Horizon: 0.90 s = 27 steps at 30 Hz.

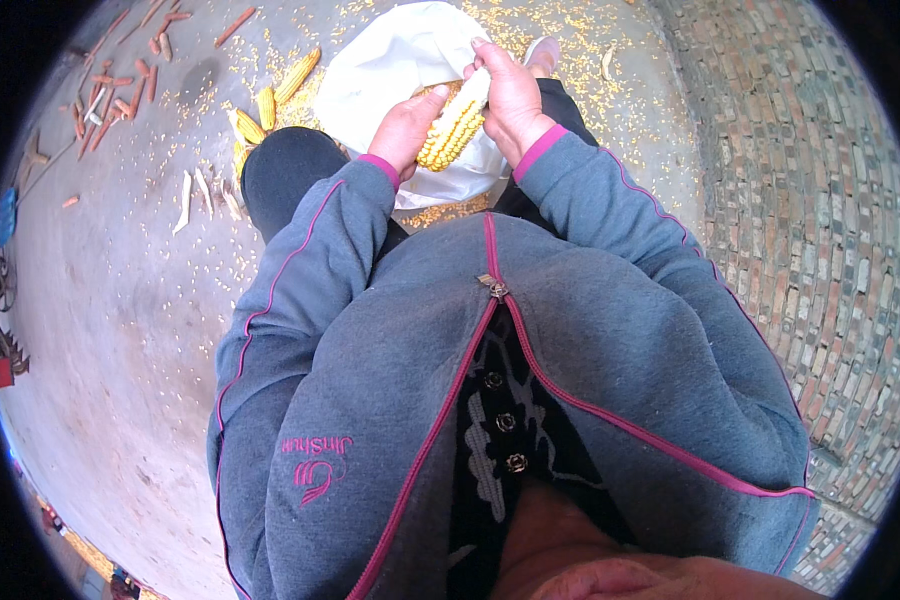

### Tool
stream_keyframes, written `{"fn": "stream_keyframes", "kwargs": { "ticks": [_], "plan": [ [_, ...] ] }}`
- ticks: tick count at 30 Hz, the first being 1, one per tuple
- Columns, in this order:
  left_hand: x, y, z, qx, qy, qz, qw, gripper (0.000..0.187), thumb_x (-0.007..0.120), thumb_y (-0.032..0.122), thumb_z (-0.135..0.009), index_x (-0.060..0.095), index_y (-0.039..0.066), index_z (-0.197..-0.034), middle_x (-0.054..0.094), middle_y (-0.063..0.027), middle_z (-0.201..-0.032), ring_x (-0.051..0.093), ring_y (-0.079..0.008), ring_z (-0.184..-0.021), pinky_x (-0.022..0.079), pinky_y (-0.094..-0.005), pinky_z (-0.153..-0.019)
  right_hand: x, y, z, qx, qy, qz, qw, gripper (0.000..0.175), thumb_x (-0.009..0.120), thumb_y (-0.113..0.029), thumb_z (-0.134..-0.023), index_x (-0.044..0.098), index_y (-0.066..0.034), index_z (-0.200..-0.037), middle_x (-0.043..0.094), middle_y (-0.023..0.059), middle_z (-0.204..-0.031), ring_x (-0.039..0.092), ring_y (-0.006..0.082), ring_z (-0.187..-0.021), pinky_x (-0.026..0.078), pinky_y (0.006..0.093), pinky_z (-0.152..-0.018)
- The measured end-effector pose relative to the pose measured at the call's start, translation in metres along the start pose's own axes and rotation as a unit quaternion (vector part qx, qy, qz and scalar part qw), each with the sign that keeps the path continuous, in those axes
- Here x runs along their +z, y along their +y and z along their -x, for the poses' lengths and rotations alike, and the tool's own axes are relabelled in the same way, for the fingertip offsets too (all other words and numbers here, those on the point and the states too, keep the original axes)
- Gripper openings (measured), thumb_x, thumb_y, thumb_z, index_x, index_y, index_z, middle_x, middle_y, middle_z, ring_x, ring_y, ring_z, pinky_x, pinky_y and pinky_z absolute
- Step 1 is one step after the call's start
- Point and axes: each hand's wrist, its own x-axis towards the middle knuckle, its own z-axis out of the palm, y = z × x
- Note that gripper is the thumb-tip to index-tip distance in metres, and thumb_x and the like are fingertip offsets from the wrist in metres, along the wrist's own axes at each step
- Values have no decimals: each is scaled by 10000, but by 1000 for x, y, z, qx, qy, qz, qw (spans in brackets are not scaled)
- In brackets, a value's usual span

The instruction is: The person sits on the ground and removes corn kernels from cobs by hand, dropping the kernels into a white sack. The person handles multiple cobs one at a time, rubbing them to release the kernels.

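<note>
An ear of yellow corn (456, 133) slants between my two hands, above a white woven sack (379, 64). My left hand (411, 129) holds the ear's left side, thumb pointing up along it. My right hand (513, 91) grips its upper end, where a pale stretch without yellow kernels shows; I cannot tell if that is husk or bare cob. The kernels on the lower end are still in rows. Loose corn kernels (436, 88) show in the sack's mouth behind the ear. My fingers' undersides are hidden.
Whole corn ears (298, 75) lie left of the sack, beside my black-clad knee (292, 176). Several reddish bare cobs (136, 97) are scattered at the upper left. Strips of dry husk (184, 201) and loose kernels litter the concrete floor (135, 300). Brick paving (795, 187) runs along the right.
</note>
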Motion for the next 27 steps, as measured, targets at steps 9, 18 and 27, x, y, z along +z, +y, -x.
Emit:
{"fn": "stream_keyframes", "kwargs": {
  "ticks": [9,18,27],
  "plan": [
    [1,16,20,-2,-66,-193,979,475,525,504,-971,638,60,-1096,621,0,-828,518,-72,-670,401,-218,-581,0,-19,-2,1,100,-48,994,321,668,-139,-847,426,-87,-1052,492,62,-834,523,185,-718,481,354,-621],
    [4,13,15,-40,-18,-134,990,398,494,450,-994,649,83,-993,524,27,-637,347,-61,-462,230,-226,-417,0,-18,1,28,88,-83,992,253,662,-133,-858,434,-85,-955,500,65,-817,525,180,-691,481,331,-598],
    [14,15,20,30,35,-100,994,378,526,472,-977,600,103,-1010,492,31,-636,347,-58,-457,236,-212,-413,-10,-11,-11,38,97,-126,986,279,628,-174,-887,417,-92,-1050,484,76,-907,517,208,-734,494,392,-623]
  ]
}}
